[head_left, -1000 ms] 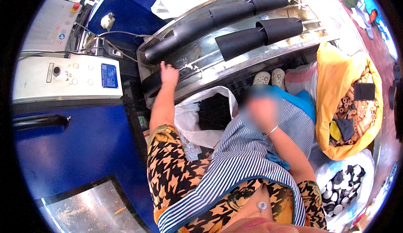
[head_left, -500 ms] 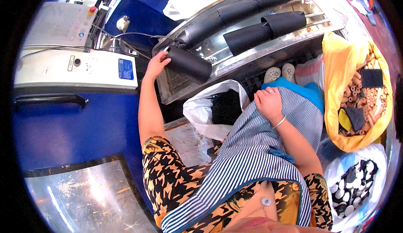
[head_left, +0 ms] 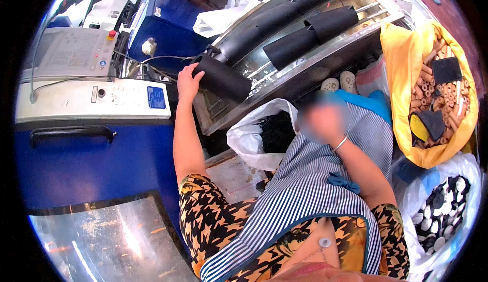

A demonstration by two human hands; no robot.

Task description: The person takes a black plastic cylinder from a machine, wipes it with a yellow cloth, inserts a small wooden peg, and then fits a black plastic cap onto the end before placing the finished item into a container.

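My left hand (head_left: 188, 83) is closed on the near left end of a short black tube (head_left: 224, 79), its thumb over the rim. The tube lies tilted across the left end of a long metal trough (head_left: 325, 49). Further along the trough lie two more short black tubes (head_left: 291, 48), roughly end to end on metal rods, and a long row of black tubing (head_left: 274, 20) runs behind them. Over my striped apron (head_left: 305, 190) is my right hand (head_left: 323, 122); it is blurred, so its fingers cannot be made out.
A blue machine (head_left: 91, 165) with a control panel (head_left: 76, 53) stands left. White bag (head_left: 244, 134) of thin black strips sits before the trough. At right are a yellow sack (head_left: 396, 68) of brown tubes and a pale bag (head_left: 414, 193) of black and white discs.
The whole view has shifted slightly. My left hand keeps its hold on the black tube's end, which now sits slightly more upright. My right hand stays over the apron but is now blurred.
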